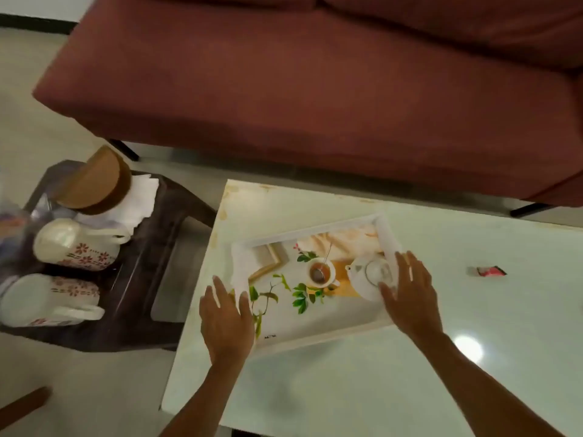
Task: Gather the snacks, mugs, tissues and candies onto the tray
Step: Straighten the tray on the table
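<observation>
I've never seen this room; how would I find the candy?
Start at the maroon sofa; the glossy white coffee table stands in front of it. On that table, right of the picture-printed tray and beyond the right hand, lies a small candy. Unlike the large tray, it is tiny, alone, wrapped in red and pink.

tray (315, 337) on table (410, 389) | mugs (72, 244) on stool (132, 310), left | sofa (315, 89) behind

Lower mug (47, 299) at 8 o'clock: left part cut by frame edge. Bluish item (12, 222) at 9 o'clock: blurred, unidentifiable. Small red packet (487, 271) at 3 o'clock: print illegible. Left hand (225, 320) covers the tray (315, 338) at its near-left corner.
</observation>
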Demonstrator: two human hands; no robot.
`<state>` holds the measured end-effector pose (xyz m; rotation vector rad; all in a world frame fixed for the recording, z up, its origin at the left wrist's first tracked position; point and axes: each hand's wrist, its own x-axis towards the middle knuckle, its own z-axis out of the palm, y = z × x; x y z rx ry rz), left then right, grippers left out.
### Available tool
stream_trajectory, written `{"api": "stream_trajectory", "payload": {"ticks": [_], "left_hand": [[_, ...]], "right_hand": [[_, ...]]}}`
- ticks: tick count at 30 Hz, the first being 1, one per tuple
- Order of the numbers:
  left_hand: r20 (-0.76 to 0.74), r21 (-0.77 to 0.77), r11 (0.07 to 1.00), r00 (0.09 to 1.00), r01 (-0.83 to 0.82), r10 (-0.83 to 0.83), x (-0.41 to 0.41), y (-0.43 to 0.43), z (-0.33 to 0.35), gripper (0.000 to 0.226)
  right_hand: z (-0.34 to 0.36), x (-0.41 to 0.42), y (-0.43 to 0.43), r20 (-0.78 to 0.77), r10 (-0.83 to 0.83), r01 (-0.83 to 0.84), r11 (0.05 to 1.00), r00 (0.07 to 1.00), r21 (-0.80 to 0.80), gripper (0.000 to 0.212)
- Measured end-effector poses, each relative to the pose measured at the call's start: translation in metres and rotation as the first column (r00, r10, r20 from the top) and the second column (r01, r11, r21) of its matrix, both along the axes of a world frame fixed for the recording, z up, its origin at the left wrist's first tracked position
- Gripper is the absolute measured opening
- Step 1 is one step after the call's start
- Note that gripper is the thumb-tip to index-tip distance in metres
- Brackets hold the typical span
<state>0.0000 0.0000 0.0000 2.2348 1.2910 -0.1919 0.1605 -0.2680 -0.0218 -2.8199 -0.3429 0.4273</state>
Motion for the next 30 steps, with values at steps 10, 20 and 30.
{"api": "stream_trajectory", "payload": {"ticks": [10, 20, 30], "left_hand": [[0.148, -0.518, 0.766, 0.843, -0.379, 0.517, 0.005, 0.041, -0.039, 0.018], [0.215, -0.470, 0.812, 0.848, -0.345, 0.485, 0.016, 0.071, -0.044, 0.012], [0.224, -0.418, 0.885, 0.922, -0.202, 0.316, 0.032, 0.095, -0.048, 0.021]], "right_hand": [[-0.037, 0.048, 0.004, -0.086, -0.449, 0.457, 0.864, 0.889, 0.212, 0.038], [-0.028, 0.024, -0.004, -0.256, -0.629, 0.679, 0.662, 0.734, 0.318, 0.024], [-0.031, -0.021, -0.012, -0.317, -0.701, 0.768, 0.566, 0.639, 0.298, 0.024]]}}
